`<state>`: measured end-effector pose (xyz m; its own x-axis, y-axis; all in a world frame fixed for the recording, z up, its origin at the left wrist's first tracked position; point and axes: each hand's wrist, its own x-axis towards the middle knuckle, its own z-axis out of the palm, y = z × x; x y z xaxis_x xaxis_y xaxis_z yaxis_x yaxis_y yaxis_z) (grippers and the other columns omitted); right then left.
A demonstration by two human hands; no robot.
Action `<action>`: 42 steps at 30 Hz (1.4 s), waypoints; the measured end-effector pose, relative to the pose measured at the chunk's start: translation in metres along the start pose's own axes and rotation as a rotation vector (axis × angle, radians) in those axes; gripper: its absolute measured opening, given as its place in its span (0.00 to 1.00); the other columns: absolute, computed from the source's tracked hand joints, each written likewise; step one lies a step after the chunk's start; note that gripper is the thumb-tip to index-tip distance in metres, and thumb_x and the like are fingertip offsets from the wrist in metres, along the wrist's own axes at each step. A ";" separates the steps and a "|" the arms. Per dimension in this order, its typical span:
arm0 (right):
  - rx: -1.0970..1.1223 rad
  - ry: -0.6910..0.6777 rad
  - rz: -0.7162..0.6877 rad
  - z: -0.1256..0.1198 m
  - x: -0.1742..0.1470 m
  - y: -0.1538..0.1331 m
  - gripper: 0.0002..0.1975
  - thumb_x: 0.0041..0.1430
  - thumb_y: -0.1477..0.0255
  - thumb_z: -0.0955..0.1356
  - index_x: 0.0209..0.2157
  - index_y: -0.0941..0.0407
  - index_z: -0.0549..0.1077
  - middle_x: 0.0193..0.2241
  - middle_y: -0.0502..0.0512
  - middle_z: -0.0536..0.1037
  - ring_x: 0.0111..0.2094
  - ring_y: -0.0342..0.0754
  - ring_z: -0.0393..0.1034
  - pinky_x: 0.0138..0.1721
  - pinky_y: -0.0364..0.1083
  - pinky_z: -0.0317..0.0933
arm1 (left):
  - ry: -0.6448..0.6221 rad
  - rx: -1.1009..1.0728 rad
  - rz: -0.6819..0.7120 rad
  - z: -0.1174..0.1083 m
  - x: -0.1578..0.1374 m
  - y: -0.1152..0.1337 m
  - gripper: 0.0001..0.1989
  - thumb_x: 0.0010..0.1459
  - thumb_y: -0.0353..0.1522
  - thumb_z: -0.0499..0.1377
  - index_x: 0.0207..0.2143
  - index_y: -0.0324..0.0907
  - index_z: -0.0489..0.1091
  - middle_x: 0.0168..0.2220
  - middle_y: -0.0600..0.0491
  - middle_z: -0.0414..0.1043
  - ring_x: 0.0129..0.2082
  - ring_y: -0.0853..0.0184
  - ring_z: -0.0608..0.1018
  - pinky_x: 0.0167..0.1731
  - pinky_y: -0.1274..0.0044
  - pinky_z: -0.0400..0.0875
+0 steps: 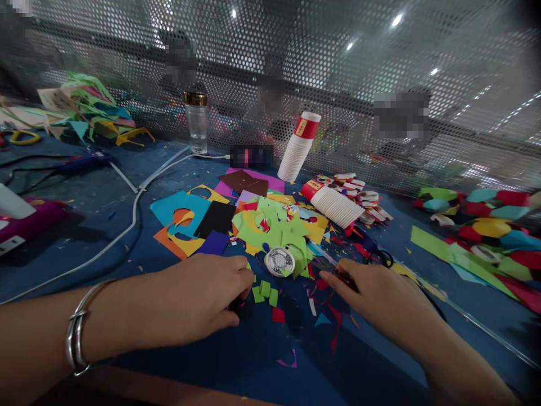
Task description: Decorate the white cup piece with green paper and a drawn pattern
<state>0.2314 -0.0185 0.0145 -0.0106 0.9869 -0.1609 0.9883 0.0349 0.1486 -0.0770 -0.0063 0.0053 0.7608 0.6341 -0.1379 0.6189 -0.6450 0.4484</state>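
Note:
My left hand (203,296), with silver bangles at the wrist, is closed in a loose curl over the blue table. Its fingertips are mostly hidden, and I cannot make out what they hold, if anything. Curled around a thin dark thing, my right hand (372,287) is on the other side; the thing's kind is unclear. Between the hands lies a round white piece (279,261) with a black printed pattern. Small folded green paper pieces (265,292) sit just below it, near my left fingers. A red paper square (278,314) lies closer to me.
Cut coloured paper (274,223) is heaped ahead. One paper cup stack (298,146) stands tilted; another (333,202) lies down. A clear bottle (196,124), white cable (134,211) and purple device (34,220) are leftward. Colourful paper shapes (494,225) lie right, before a perforated screen (329,62).

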 end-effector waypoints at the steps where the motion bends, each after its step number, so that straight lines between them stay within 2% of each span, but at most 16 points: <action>1: -0.005 0.000 0.000 0.000 0.000 0.000 0.23 0.67 0.49 0.58 0.32 0.51 0.72 0.27 0.56 0.81 0.32 0.59 0.77 0.26 0.48 0.49 | -0.003 0.000 -0.002 0.000 0.000 0.001 0.10 0.56 0.34 0.65 0.39 0.47 0.68 0.41 0.55 0.72 0.38 0.63 0.75 0.34 0.73 0.65; 8: -0.061 -0.012 0.009 -0.001 -0.001 -0.001 0.23 0.66 0.49 0.59 0.31 0.52 0.70 0.27 0.57 0.80 0.30 0.59 0.76 0.25 0.48 0.48 | 0.009 -0.010 -0.002 0.001 0.001 0.004 0.11 0.53 0.32 0.65 0.38 0.46 0.67 0.37 0.55 0.73 0.34 0.63 0.74 0.30 0.74 0.63; 12: -0.058 0.029 0.046 -0.005 -0.002 -0.001 0.22 0.65 0.48 0.59 0.31 0.51 0.70 0.24 0.56 0.80 0.29 0.58 0.75 0.26 0.48 0.49 | 0.008 -0.014 0.001 -0.006 0.004 0.005 0.09 0.52 0.28 0.64 0.35 0.46 0.67 0.35 0.56 0.73 0.32 0.66 0.73 0.28 0.76 0.61; 17: 0.124 0.189 0.030 -0.007 -0.002 0.000 0.23 0.64 0.46 0.59 0.33 0.50 0.71 0.18 0.51 0.77 0.23 0.54 0.72 0.24 0.47 0.50 | -0.058 -0.041 -0.021 -0.025 0.004 0.008 0.05 0.54 0.27 0.61 0.31 0.45 0.69 0.30 0.58 0.73 0.29 0.68 0.73 0.26 0.77 0.59; 22: 0.319 0.357 -0.068 -0.005 0.000 0.000 0.24 0.63 0.46 0.62 0.31 0.51 0.73 0.17 0.49 0.75 0.20 0.50 0.70 0.23 0.45 0.52 | -0.125 -0.153 -0.042 -0.036 0.000 0.003 0.06 0.56 0.27 0.59 0.35 0.46 0.73 0.30 0.58 0.75 0.28 0.70 0.75 0.23 0.79 0.60; 27: 0.466 0.392 -0.127 0.000 0.002 -0.002 0.21 0.65 0.50 0.64 0.30 0.52 0.73 0.19 0.48 0.76 0.17 0.45 0.67 0.22 0.44 0.54 | -0.136 -0.218 -0.057 -0.034 0.000 0.000 0.08 0.56 0.27 0.59 0.38 0.47 0.73 0.32 0.59 0.77 0.29 0.70 0.77 0.25 0.80 0.65; 33: 0.490 0.362 -0.178 -0.003 0.001 -0.006 0.18 0.68 0.57 0.63 0.29 0.53 0.72 0.16 0.45 0.71 0.16 0.42 0.62 0.23 0.44 0.52 | -0.135 -0.077 -0.071 -0.030 0.001 0.000 0.08 0.54 0.26 0.58 0.35 0.47 0.70 0.28 0.58 0.76 0.27 0.68 0.76 0.21 0.78 0.59; 37: 0.506 0.385 -0.185 -0.006 0.000 -0.004 0.17 0.68 0.59 0.63 0.29 0.53 0.71 0.17 0.44 0.70 0.17 0.42 0.63 0.24 0.43 0.53 | -0.116 -0.032 -0.088 -0.029 0.003 -0.005 0.07 0.56 0.28 0.57 0.36 0.48 0.70 0.27 0.58 0.75 0.25 0.67 0.75 0.21 0.77 0.57; 42: 0.577 0.394 -0.256 -0.001 -0.011 -0.012 0.13 0.69 0.62 0.63 0.35 0.53 0.73 0.21 0.44 0.72 0.20 0.42 0.65 0.25 0.43 0.55 | -0.069 -0.058 -0.119 -0.032 0.008 -0.016 0.02 0.59 0.32 0.56 0.35 0.47 0.69 0.28 0.58 0.75 0.25 0.69 0.74 0.21 0.78 0.60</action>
